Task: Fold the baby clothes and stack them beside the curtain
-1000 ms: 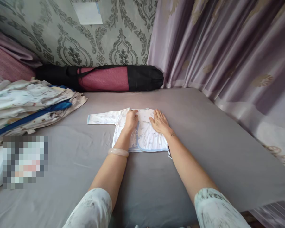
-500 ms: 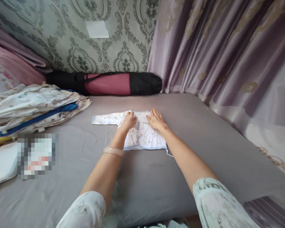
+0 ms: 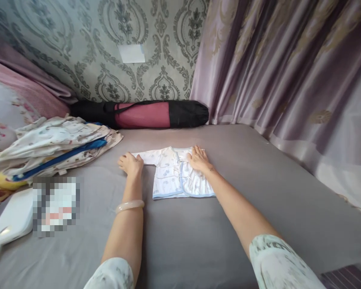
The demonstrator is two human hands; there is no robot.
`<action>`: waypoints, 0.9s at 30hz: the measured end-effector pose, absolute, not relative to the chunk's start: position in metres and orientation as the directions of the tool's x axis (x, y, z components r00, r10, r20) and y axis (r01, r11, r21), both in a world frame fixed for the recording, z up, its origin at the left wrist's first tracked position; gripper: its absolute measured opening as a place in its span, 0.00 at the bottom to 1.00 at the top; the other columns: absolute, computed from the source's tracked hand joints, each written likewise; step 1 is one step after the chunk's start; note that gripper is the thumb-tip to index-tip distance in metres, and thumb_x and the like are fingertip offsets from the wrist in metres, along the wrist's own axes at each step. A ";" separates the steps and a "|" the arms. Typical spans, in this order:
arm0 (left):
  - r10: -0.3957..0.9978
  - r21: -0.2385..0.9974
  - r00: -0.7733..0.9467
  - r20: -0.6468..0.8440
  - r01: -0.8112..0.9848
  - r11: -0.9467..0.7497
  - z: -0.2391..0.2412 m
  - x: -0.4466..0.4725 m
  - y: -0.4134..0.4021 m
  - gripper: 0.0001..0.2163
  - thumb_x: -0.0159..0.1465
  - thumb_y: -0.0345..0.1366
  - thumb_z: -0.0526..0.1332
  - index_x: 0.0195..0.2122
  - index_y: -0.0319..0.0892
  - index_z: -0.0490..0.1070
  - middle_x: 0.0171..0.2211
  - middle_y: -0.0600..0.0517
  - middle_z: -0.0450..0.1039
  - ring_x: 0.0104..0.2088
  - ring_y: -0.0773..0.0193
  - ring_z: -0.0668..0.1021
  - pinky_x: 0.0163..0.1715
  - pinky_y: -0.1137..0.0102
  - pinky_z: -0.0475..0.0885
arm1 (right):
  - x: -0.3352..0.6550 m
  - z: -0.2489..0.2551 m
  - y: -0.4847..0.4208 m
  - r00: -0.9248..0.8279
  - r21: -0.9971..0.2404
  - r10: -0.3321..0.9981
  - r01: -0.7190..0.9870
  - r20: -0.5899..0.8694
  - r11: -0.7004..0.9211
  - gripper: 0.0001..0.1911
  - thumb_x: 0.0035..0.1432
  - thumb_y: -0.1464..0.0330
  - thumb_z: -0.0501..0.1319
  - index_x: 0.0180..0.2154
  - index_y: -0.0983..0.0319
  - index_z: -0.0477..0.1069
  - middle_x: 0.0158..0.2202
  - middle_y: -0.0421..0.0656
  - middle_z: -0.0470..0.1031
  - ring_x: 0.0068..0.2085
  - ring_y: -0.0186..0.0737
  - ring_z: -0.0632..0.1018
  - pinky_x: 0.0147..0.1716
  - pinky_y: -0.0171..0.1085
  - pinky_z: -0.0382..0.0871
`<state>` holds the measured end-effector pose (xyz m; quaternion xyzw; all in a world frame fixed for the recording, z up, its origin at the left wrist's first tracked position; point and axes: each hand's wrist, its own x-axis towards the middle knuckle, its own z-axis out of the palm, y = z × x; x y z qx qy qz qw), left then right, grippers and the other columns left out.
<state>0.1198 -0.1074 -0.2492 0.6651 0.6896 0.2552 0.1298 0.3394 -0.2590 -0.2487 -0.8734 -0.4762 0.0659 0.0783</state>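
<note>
A small white baby shirt with pale blue trim and a faint print lies spread on the grey bed sheet, its front overlapping and tie strings at the middle. My left hand, with a pale bangle at the wrist, is at the end of the left-pointing sleeve, fingers curled round the cuff, which they hide. Flat on the upper right of the shirt rests my right hand, its fingers stretched out. The other sleeve is not visible.
A pile of folded clothes lies at the left, with a white device and a blurred-out item nearer me. Along the wall is a black and pink rolled bag. Purple curtains hang at the right.
My left hand has moved left from the shirt's chest to the sleeve's cuff. My right hand stays flat on the shirt. The whole view has shifted slightly.
</note>
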 end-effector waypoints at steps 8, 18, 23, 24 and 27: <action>0.972 0.536 -0.192 0.135 0.839 0.091 -0.250 0.111 -0.097 0.17 0.62 0.40 0.57 0.47 0.33 0.67 0.52 0.30 0.64 0.54 0.39 0.66 0.48 0.51 0.64 | 0.304 -0.258 -0.248 0.368 -0.218 0.929 0.905 -0.032 -0.366 0.31 0.68 0.57 0.37 0.67 0.64 0.47 0.69 0.52 0.43 0.68 0.49 0.45 0.64 0.50 0.38; 0.967 0.632 -0.241 0.085 0.763 0.135 -0.259 0.111 -0.079 0.11 0.55 0.35 0.61 0.39 0.40 0.69 0.48 0.36 0.69 0.54 0.40 0.67 0.50 0.51 0.62 | 0.299 -0.242 -0.200 0.257 -0.189 0.947 0.957 0.192 -0.222 0.21 0.68 0.67 0.43 0.52 0.61 0.70 0.58 0.48 0.68 0.56 0.46 0.67 0.55 0.43 0.55; 0.969 0.683 -0.246 0.012 0.710 0.172 -0.259 0.107 -0.067 0.06 0.52 0.31 0.61 0.32 0.43 0.69 0.45 0.38 0.71 0.52 0.43 0.70 0.48 0.53 0.63 | 0.295 -0.247 -0.159 0.208 -0.209 0.972 0.961 0.112 -0.181 0.21 0.68 0.66 0.43 0.50 0.57 0.71 0.53 0.46 0.71 0.53 0.48 0.66 0.49 0.44 0.58; 0.977 0.701 -0.212 -0.006 0.696 0.156 -0.260 0.107 -0.065 0.06 0.51 0.31 0.61 0.31 0.43 0.68 0.43 0.40 0.72 0.50 0.45 0.72 0.46 0.54 0.64 | 0.294 -0.247 -0.153 0.219 -0.205 0.971 0.959 0.099 -0.195 0.21 0.69 0.65 0.43 0.51 0.56 0.71 0.53 0.47 0.71 0.53 0.49 0.66 0.49 0.44 0.57; 0.997 0.832 -0.080 -0.009 0.553 0.052 -0.261 0.103 -0.059 0.07 0.49 0.30 0.60 0.30 0.42 0.66 0.31 0.47 0.72 0.37 0.53 0.76 0.37 0.62 0.69 | 0.294 -0.245 -0.143 0.255 -0.186 0.964 0.954 0.081 -0.237 0.22 0.68 0.60 0.44 0.50 0.56 0.73 0.52 0.49 0.70 0.54 0.52 0.64 0.50 0.46 0.55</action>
